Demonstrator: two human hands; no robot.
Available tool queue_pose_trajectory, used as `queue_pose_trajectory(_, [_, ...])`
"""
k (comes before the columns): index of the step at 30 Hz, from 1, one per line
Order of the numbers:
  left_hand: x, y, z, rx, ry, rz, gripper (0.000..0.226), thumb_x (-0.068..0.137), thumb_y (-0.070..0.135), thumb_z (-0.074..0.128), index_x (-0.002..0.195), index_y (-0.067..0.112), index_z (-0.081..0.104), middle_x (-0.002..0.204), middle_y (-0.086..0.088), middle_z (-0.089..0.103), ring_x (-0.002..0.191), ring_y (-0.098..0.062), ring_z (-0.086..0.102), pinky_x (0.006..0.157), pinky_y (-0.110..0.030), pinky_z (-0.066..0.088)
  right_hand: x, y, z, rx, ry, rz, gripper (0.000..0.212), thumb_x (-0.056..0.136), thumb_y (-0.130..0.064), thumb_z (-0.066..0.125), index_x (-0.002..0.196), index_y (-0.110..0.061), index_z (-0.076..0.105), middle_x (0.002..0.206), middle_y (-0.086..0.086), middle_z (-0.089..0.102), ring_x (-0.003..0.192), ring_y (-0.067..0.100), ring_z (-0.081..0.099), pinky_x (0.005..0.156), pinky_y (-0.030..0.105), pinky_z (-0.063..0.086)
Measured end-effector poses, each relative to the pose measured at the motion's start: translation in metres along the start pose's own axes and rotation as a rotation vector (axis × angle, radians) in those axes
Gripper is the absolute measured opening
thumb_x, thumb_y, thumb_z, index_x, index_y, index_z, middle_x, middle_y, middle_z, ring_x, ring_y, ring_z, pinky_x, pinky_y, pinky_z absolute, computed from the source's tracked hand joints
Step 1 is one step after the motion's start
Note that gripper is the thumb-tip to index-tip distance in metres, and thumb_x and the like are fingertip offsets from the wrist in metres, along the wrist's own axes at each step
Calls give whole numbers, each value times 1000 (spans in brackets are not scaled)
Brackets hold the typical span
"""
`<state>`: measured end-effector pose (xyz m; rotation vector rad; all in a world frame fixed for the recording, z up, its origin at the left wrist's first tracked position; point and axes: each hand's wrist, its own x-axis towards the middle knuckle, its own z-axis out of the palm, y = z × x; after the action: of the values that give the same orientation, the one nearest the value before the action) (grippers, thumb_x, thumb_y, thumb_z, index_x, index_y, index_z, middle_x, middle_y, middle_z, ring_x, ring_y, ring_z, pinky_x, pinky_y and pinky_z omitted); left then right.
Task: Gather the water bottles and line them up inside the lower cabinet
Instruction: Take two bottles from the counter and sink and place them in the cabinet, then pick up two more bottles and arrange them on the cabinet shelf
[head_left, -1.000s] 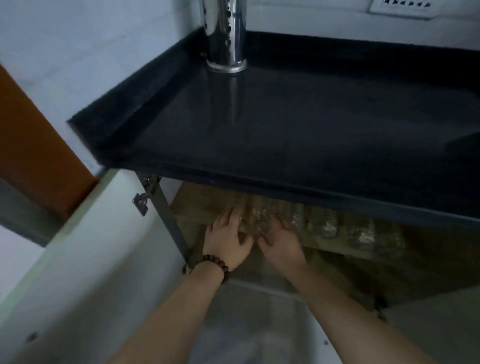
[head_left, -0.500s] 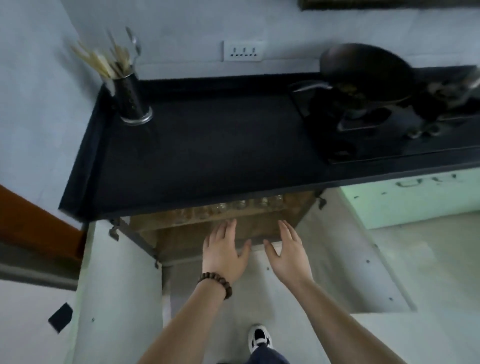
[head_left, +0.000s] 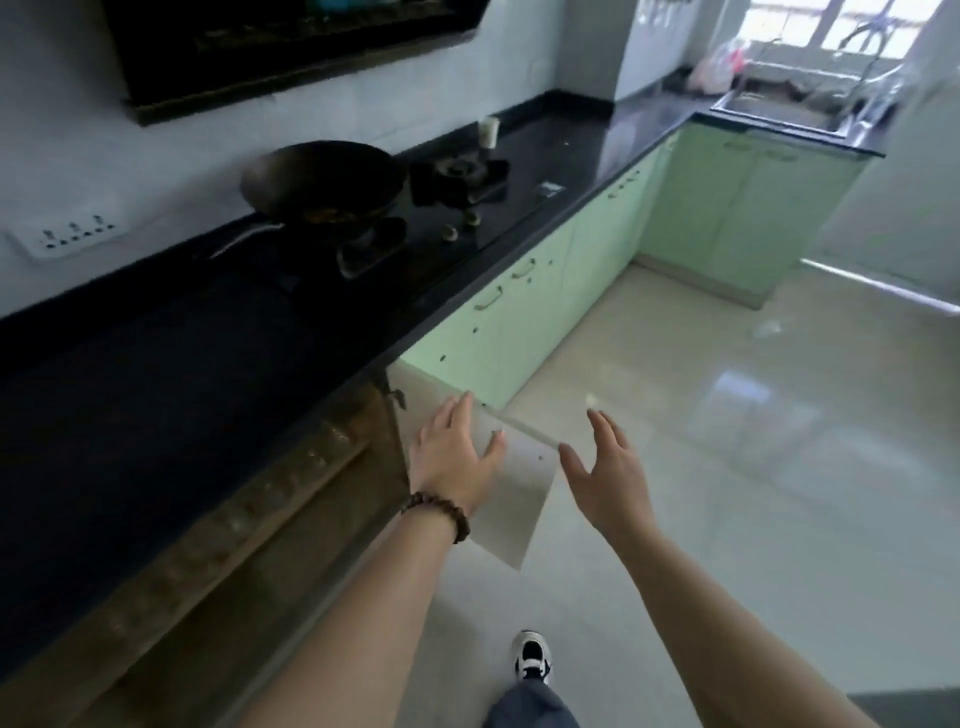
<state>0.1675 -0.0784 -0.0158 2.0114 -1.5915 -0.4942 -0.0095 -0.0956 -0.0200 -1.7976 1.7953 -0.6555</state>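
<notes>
Several clear water bottles (head_left: 270, 493) stand in a row on the wooden shelf of the open lower cabinet (head_left: 249, 561), mostly hidden under the black counter edge and blurred. My left hand (head_left: 454, 457), with a bead bracelet on its wrist, is out of the cabinet and hovers with spread fingers over the inner face of the open cabinet door (head_left: 511, 499). My right hand (head_left: 605, 467) floats open just right of that door's edge. Neither hand holds anything.
A black countertop (head_left: 156, 374) carries a wok (head_left: 322, 179) on a gas stove (head_left: 457, 176). Pale green cabinets (head_left: 519, 312) run to a sink (head_left: 784, 111) at the far right. Glossy tiled floor (head_left: 753, 467) stretches right; my shoe (head_left: 532, 657) is below.
Both hands pulled back out of the cabinet, away from the bottles. The view swung up and to the right, from the cabinet interior to the kitchen's length.
</notes>
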Motion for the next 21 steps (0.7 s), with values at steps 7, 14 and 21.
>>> queue_pose_trajectory(7, [30,81,55,8,-113,183,66,91,43,50,146,12,32,150,-7,35,139,-21,29,113,-37,23,10,65,-75,10,200,156,64,93,-34,55,147,-11,31,154,8,32,143,21,26,115,32,22])
queue_pose_trajectory(14, [91,161,120,25,-149,321,64,90,43,53,143,10,37,145,-10,43,135,-24,36,109,-37,28,67,131,-130,21,315,250,62,93,-33,54,147,-11,31,153,9,32,144,21,24,115,31,20])
queue_pose_trajectory(21, [180,263,211,33,-209,364,65,90,45,51,145,14,35,148,-7,40,138,-23,32,110,-39,26,172,211,-189,15,340,315,62,94,-33,53,147,-10,30,155,9,29,145,20,21,115,30,19])
